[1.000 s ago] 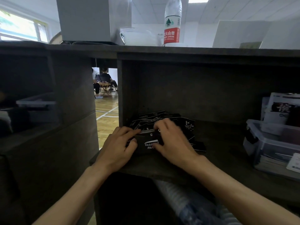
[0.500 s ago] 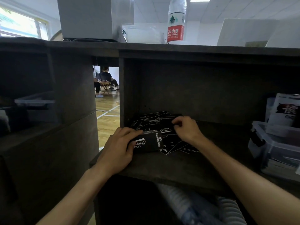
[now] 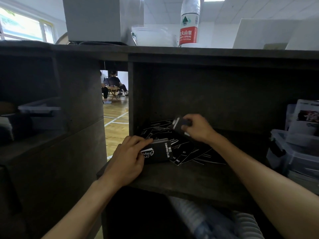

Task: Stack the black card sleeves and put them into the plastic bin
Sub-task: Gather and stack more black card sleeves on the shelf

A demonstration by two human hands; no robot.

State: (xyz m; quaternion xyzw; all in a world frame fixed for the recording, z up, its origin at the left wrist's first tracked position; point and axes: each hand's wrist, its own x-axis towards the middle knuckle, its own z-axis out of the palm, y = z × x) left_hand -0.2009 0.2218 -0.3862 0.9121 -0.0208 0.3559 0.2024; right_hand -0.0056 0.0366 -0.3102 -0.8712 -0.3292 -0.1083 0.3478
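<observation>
My left hand (image 3: pixel 126 156) grips a squared-up stack of black card sleeves (image 3: pixel 159 151) on the dark wooden shelf (image 3: pixel 198 180), fingers curled over its far edge and thumb against its near left corner. The top sleeve reads "CAMPING CLUB" in white. The stack sits at about 3 o'clock from my left palm, touching it, and rests on the shelf board near the front left corner of the compartment.

My right hand (image 3: pixel 198 128) is lifted above the shelf, at roughly 1 o'clock from the stack and apart from it. Its fingers and thumb pinch one black sleeve (image 3: pixel 179 124), which is blurred; it sticks out toward 9 o'clock from my fingers and is tilted, clear of the pile below.

Under and between my hands lie the loose sleeves (image 3: pixel 193 152), scattered and overlapping, fanned from the back left corner of the compartment out toward 4 o'clock from the stack. Some touch the stack's right edge.

The clear plastic bin (image 3: pixel 284 152) stands at 3 o'clock, well apart from both hands, at the right end of the same shelf, with a black latch on its near end and printed packets (image 3: pixel 305 118) standing in or behind it; I cannot tell which.

On top of the shelf unit stands a water bottle (image 3: pixel 188 28) with a red label, at 12 o'clock, beside a clear bag (image 3: pixel 153 36) and a grey box (image 3: pixel 93 18).
</observation>
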